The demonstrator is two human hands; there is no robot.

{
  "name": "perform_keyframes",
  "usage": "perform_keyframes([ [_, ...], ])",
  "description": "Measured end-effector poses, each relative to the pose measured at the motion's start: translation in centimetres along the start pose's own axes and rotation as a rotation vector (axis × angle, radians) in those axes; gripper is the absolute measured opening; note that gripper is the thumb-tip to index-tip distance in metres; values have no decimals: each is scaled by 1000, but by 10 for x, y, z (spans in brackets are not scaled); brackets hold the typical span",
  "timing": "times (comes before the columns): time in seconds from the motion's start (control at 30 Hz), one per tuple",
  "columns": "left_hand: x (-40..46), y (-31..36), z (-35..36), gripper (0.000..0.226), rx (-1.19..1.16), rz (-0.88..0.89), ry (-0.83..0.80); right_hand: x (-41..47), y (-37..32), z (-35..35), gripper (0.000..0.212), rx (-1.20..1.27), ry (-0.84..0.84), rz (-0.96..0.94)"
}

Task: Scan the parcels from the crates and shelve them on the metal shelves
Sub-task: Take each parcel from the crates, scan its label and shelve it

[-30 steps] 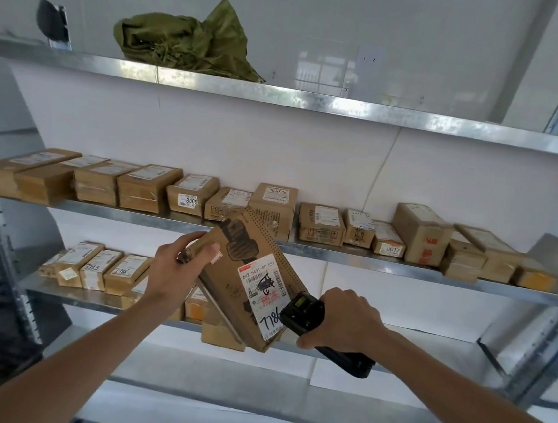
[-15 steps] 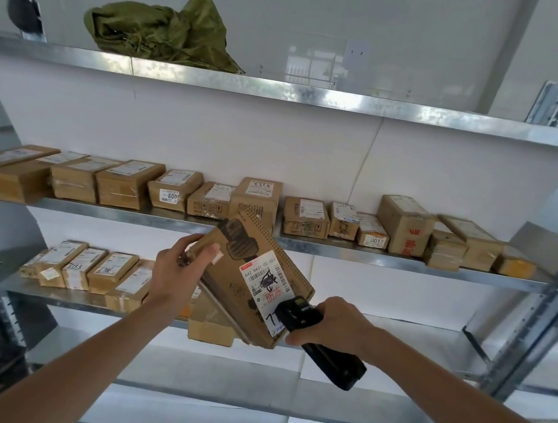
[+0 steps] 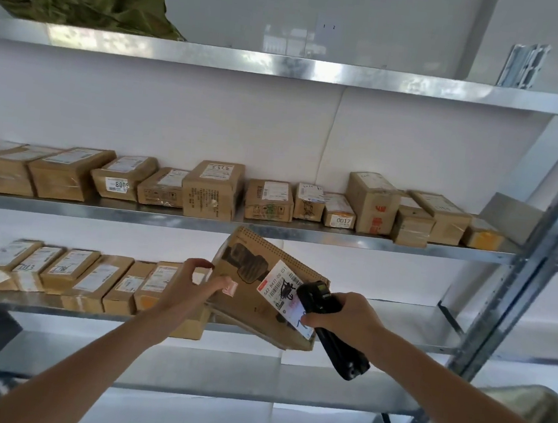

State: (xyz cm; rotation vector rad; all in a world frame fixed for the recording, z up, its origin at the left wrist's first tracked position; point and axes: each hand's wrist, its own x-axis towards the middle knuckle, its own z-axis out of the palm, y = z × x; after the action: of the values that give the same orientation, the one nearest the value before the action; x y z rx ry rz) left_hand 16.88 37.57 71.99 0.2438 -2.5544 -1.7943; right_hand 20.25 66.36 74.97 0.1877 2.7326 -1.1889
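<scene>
Left grip (image 3: 190,291): fingers spread and lightly curled over the left edge of the flat brown cardboard parcel with white shipping label (image 3: 255,288), thumb on top, fingertips on the face. Loose hold, mostly steadying; not clenched.

Parcel held tilted in the air, in front of the lower galvanised metal shelf (image 3: 394,344), just right of the row of small taped brown boxes (image 3: 67,275) already shelved there. Far corner reaching up near the edge of the middle shelf (image 3: 302,236). Looks thin, stiff and light: corrugated card, perforated tear edge along the top. Probably fine one-handed; matte card should not slip. Best taken at opposite long edges or a corner, clear of the label and the tear strip, which could crease or rip.

Right grip (image 3: 349,318): fist wrapped around the black handheld barcode scanner (image 3: 331,327), head close over the label's lower end. Contact with label: cannot tell.

Open shelf space to the right of the parcel.
</scene>
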Motion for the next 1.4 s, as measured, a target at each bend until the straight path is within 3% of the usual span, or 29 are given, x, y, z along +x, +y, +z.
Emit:
perform_keyframes([
  [0.2,-5,-7,41,57,23,28,-192,25,34,-14,28,-15,23,29],
  [0.57,53,-54,85,76,-156,-132,-157,108,68,7,29,-76,20,57],
  [0.77,94,-83,109,97,-307,-182,-105,149,88,47,65,-138,176,68],
  [0.9,118,-108,120,105,-342,-239,-68,168,101,69,52,-82,115,102],
  [1.07,131,-128,138,98,-323,-336,-122,188,115,96,52,94,64,121],
  [1.2,139,-133,152,125,-314,-288,-131,202,119,101,53,180,60,71],
  [1.4,141,-127,174,108,-333,-226,-78,216,131,107,60,222,72,17],
])
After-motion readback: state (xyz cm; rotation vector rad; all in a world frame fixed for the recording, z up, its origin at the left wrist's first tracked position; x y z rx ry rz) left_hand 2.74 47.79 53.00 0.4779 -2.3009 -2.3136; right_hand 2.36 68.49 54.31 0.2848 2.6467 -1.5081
